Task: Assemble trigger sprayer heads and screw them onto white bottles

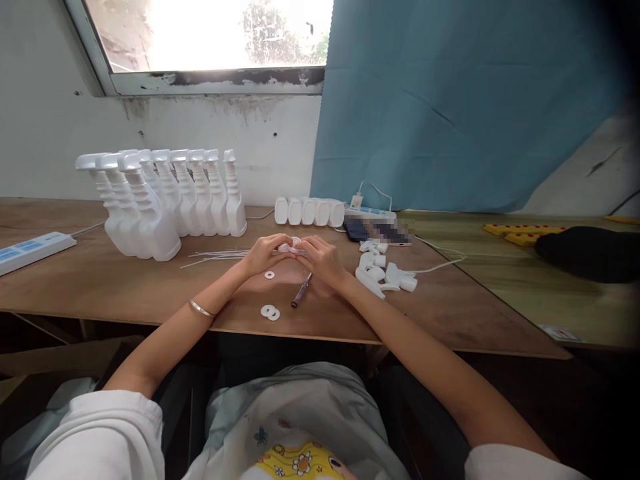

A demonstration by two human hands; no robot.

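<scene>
My left hand and my right hand meet over the middle of the table, fingers closed round a small white plastic part, probably a piece of a spray head. The fingers cover most of it. Beside my left hand lie several thin white tubes. One flat white washer is below that hand, and more washers overlap near the table's front edge. A screwdriver-like tool with a dark end rests just below my right hand. White trigger spray heads are piled to its right.
Several white spray bottles stand upright at the back left. More white bottles lie in a row near the wall. A power strip sits at far left; a phone and cables are at the back right of the wooden table.
</scene>
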